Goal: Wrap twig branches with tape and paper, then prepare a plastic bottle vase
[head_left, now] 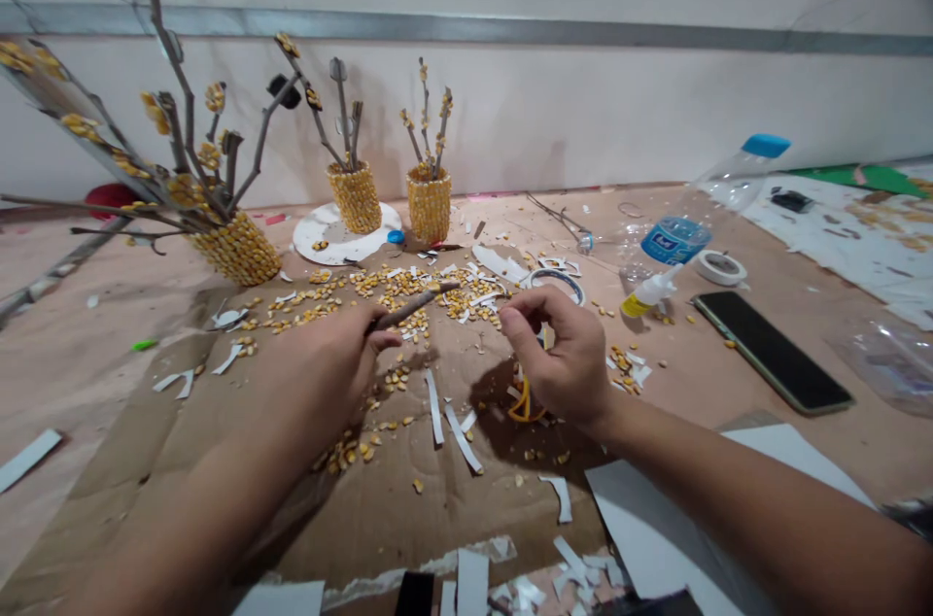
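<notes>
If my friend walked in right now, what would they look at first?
Probably the big corn-covered pot at the back left, with twigs poking out. Next, maybe the stick in the left hand, near the middle, or the blue-capped bottle on the right. Corn kernels lie scattered across the middle.

Dark-screened phone [774, 352] near a blue-capped bottle [674, 240].

Rough wooden twig [412, 307], matt creased cardboard [364, 524], glossy phone screen [774, 351], clear smooth plastic bottle [685, 232]
</notes>
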Available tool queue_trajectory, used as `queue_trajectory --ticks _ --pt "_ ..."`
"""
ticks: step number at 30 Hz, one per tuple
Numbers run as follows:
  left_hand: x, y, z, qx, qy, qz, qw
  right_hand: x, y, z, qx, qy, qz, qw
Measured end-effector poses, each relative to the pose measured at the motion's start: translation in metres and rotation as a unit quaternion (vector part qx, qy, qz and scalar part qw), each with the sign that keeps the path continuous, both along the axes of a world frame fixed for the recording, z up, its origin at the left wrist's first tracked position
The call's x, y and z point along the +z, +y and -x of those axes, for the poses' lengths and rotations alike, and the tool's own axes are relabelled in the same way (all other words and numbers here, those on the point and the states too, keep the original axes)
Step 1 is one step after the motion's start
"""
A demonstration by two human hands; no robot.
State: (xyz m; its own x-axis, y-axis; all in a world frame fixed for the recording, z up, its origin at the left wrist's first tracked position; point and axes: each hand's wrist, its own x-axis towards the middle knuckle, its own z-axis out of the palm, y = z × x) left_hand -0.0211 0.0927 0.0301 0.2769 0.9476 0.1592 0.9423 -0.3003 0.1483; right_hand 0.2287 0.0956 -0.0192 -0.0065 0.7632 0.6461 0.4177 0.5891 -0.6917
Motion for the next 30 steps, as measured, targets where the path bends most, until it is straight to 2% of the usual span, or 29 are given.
queue_trajectory --ticks 2,5,8,11,16,24,30 --pt "0.006 0.007 0.006 0.026 0.017 -0.015 0.999 -0.002 0.007 -0.009 0.032 -0.075 0.031 0.996" --pt "0.008 0.012 0.011 0.039 0.048 -0.024 0.998 -0.007 0.018 -0.015 0.058 -0.207 0.093 0.972" --pt "0.005 0.011 0.012 0.008 0.067 -0.048 0.997 -0.011 0.025 -0.012 0.062 -0.307 0.122 0.942" --pt "0.0 0.009 0.011 -0.031 0.068 -0.069 0.995 -0.012 0.028 -0.008 0.053 -0.362 0.118 0.923" --pt "-0.002 0.007 0.008 -0.046 0.062 -0.062 0.995 -0.013 0.029 -0.007 0.05 -0.351 0.141 0.924" --pt "0.003 0.004 0.0 -0.062 0.107 -0.024 0.992 -0.017 0.032 -0.016 0.043 -0.332 0.155 0.93" --pt "0.001 0.003 -0.002 -0.055 0.099 -0.009 0.993 -0.019 0.035 -0.015 0.024 -0.326 0.169 0.93"
